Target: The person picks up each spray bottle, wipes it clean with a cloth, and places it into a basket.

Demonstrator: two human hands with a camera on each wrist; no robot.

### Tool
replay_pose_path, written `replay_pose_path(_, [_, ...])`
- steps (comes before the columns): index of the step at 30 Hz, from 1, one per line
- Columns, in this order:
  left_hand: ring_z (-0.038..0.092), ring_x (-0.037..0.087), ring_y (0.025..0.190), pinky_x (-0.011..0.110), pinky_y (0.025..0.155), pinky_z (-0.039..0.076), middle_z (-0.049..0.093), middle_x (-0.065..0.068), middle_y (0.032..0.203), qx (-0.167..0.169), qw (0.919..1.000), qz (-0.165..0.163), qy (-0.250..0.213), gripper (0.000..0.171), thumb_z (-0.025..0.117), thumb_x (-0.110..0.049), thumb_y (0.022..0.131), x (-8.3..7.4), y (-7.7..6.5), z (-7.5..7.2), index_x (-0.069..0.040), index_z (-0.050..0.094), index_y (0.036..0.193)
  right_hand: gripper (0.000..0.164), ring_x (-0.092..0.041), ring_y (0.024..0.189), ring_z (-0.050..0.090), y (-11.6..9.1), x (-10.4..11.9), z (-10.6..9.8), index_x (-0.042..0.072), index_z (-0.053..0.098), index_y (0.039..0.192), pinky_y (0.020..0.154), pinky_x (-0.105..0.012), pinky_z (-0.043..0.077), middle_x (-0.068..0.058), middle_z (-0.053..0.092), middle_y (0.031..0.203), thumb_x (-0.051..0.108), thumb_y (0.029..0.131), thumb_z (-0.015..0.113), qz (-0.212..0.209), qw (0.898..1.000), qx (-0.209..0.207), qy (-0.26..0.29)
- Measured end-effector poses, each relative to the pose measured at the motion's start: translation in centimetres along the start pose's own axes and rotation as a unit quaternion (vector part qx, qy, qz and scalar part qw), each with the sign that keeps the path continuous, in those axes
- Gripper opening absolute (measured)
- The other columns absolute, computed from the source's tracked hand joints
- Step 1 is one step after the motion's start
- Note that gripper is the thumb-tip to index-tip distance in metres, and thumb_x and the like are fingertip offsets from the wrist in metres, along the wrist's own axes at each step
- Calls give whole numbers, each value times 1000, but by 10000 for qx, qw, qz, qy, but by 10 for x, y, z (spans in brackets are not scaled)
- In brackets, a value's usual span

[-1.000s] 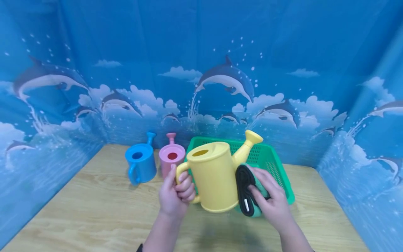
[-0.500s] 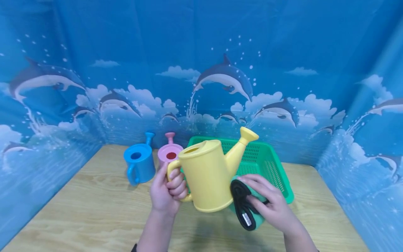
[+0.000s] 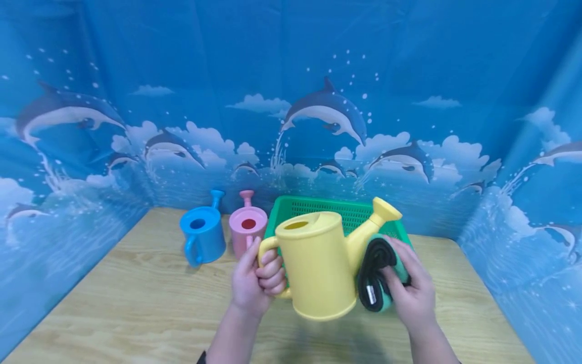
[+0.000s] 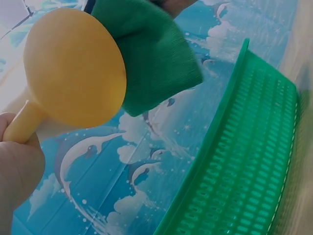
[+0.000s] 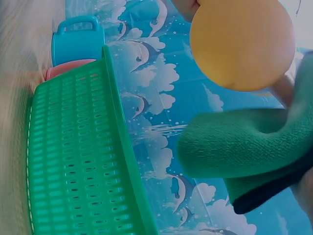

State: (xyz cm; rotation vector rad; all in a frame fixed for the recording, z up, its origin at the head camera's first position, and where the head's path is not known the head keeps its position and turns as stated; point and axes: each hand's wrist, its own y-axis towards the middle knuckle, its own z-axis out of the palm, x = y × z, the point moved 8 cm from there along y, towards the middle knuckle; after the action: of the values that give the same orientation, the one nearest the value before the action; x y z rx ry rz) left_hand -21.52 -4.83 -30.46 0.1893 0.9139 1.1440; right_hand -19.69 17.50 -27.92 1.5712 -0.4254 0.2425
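A yellow watering can (image 3: 320,270) is held up off the table in the middle of the head view, its spout pointing right. My left hand (image 3: 256,278) grips its handle, fingers curled round it. In my right hand (image 3: 413,288) is a folded green cloth (image 5: 230,142) with a black side and a small white label. The cloth lies against the can's right side, just below the spout. The left wrist view shows the round bottom of the can (image 4: 73,68) with the green cloth (image 4: 151,58) beside it.
A green slotted basket (image 3: 282,205) stands behind the watering can, partly hidden by it. To its left on the wooden table (image 3: 136,303) are a blue watering can (image 3: 211,242) and a pink one (image 3: 238,237). A dolphin-print curtain (image 3: 254,60) surrounds the table.
The yellow can first shifted left, then came back further right and lower. The cloth slid down along its side, then up again towards the spout, with both hands keeping their grips.
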Motion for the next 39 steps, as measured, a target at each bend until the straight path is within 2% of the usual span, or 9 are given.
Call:
replay_pose_path(3, [11, 7, 42, 20, 40, 4, 16, -7, 54, 82, 9999, -111, -40, 44, 14, -38, 106, 7, 1, 3, -16, 26, 70, 36, -11, 116, 58, 0, -2, -9, -9, 59, 123, 101, -20, 42, 0, 65, 124, 5, 90, 64, 172, 9984, -486, 235])
replay_pose_path(6, [10, 6, 42, 19, 39, 3, 16, -7, 54, 64, 9999, -80, -86, 43, 17, -38, 106, 9, 2, 4, -16, 27, 70, 38, -12, 116, 59, 1, -1, -11, -11, 57, 124, 100, -20, 43, -3, 65, 125, 4, 89, 64, 19, 9970, -531, 569])
replay_pose_path(12, [12, 6, 42, 20, 39, 3, 16, -7, 54, -370, 9987, 335, -22, 46, 4, -37, 105, 1, 1, -2, -17, 26, 70, 37, -15, 125, 55, -2, 2, 5, -9, 58, 125, 106, -24, 39, -5, 61, 131, 6, 91, 63, -405, 9948, 393, 850])
replay_pose_path(19, [13, 7, 41, 20, 39, 2, 17, -6, 53, -1088, 9912, 740, 135, 51, -2, -33, 104, -10, -4, -14, -16, 30, 68, 34, -14, 126, 53, -8, 1, 22, -9, 58, 124, 106, -22, 39, -4, 57, 135, 8, 94, 59, -508, 9871, 1455, 432])
replay_pose_path(23, [13, 6, 40, 21, 39, 1, 17, -5, 51, -1428, 9855, 831, 389, 50, 1, -29, 105, -15, -5, -18, -15, 27, 65, 33, -11, 124, 53, -10, 0, 26, -6, 59, 124, 103, -19, 41, -2, 57, 134, 12, 97, 57, -559, 9806, 1875, 113])
replay_pose_path(26, [15, 6, 39, 23, 40, 1, 19, -6, 49, -1791, 9796, 647, 647, 50, 7, -29, 105, -14, -6, -22, -17, 28, 62, 33, -9, 124, 53, -10, 0, 25, -4, 60, 124, 103, -17, 41, -1, 57, 133, 17, 98, 56, -683, 9786, 1939, -83])
replay_pose_path(32, [14, 6, 40, 24, 41, 0, 20, -8, 49, -1746, 9820, 135, 707, 52, 7, -31, 105, -9, -4, -20, -21, 31, 61, 35, -10, 122, 56, -7, 2, 18, -7, 61, 122, 103, -20, 42, 0, 59, 132, 18, 96, 59, -796, 9897, 1190, -81])
replay_pose_path(36, [14, 5, 41, 24, 42, 0, 21, -9, 50, -1486, 9866, -265, 613, 54, 4, -33, 104, 0, -3, -16, -23, 35, 61, 36, -12, 121, 58, -6, 4, 4, -6, 61, 122, 103, -21, 42, -1, 63, 128, 14, 91, 65, -508, 9986, -101, 127])
replay_pose_path(39, [14, 5, 42, 24, 42, 1, 22, -10, 49, -1468, 9859, -510, 625, 54, 4, -33, 104, 9, -3, -13, -24, 35, 60, 38, -11, 116, 61, -9, 3, -8, -7, 61, 122, 100, -19, 44, -2, 66, 123, 9, 88, 67, -214, 9928, -1071, 496])
